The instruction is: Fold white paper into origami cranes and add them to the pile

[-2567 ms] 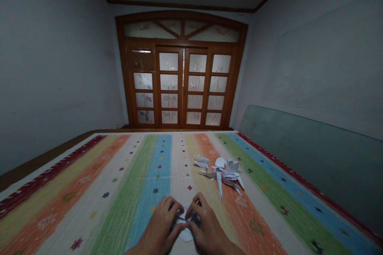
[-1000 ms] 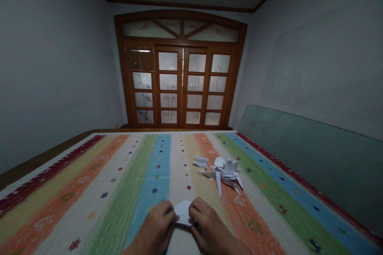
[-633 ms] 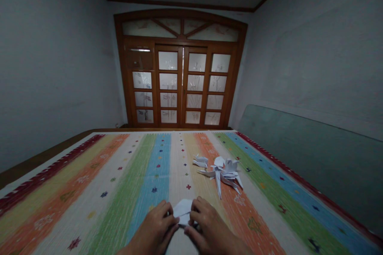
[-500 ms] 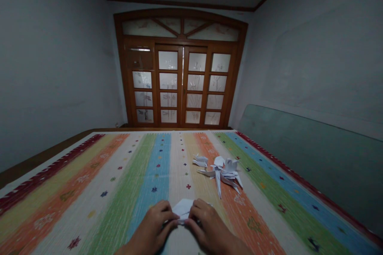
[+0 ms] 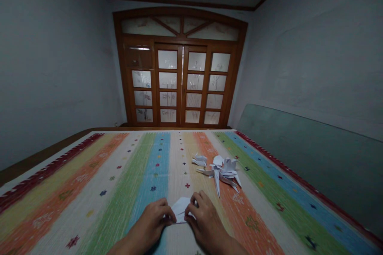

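A small white folded paper (image 5: 180,208) lies on the striped rug (image 5: 119,191) near the bottom middle of the view. My left hand (image 5: 152,221) pinches its left edge with curled fingers. My right hand (image 5: 203,219) presses and grips its right side, fingers bent over it. Most of the paper is hidden under the fingers. Beyond my right hand sits a pile of finished white paper cranes (image 5: 223,171), and a single smaller crane (image 5: 200,160) lies just left of that pile.
The colourful striped rug covers the floor up to a wooden double door with frosted panes (image 5: 179,83). A dark green panel (image 5: 314,159) leans along the right wall. Bare wooden floor (image 5: 44,153) shows at the left edge.
Both hands have shifted on the paper: earlier they covered it close together, now the white tip shows between them. The view has tilted slightly. The cranes have not moved.
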The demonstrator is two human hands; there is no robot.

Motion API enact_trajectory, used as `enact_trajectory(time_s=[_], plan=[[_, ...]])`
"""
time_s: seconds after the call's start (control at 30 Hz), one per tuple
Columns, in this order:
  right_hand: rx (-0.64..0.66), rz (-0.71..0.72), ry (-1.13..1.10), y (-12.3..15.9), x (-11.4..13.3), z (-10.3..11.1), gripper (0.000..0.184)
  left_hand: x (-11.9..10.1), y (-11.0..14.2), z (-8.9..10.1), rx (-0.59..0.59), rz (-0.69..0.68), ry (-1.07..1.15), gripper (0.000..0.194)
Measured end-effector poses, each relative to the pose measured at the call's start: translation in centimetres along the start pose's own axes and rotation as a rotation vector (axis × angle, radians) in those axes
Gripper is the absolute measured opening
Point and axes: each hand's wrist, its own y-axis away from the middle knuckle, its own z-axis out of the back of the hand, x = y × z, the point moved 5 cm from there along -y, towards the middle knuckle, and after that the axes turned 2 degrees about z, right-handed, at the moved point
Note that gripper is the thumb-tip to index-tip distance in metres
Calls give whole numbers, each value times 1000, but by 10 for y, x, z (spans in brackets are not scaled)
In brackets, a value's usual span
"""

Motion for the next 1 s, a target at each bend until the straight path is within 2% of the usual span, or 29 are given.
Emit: enact_trajectory(time_s=[0.2, 0.4, 0.63, 0.83, 1.0], plan=[[50, 55, -50, -1, 1, 0, 21, 6, 4, 12, 52, -2, -27, 37], [109, 32, -70, -3, 1, 1, 20, 10, 4, 20, 31, 6, -25, 29], [80, 27, -136, -2, 1, 4, 19, 10, 4, 28, 49, 57, -4, 21], [72, 35, -173, -2, 0, 2, 18, 12, 5, 30, -36, 77, -50, 24], [58, 35, -183, -2, -2, 2, 20, 7, -3, 24, -212, 118, -44, 24]])
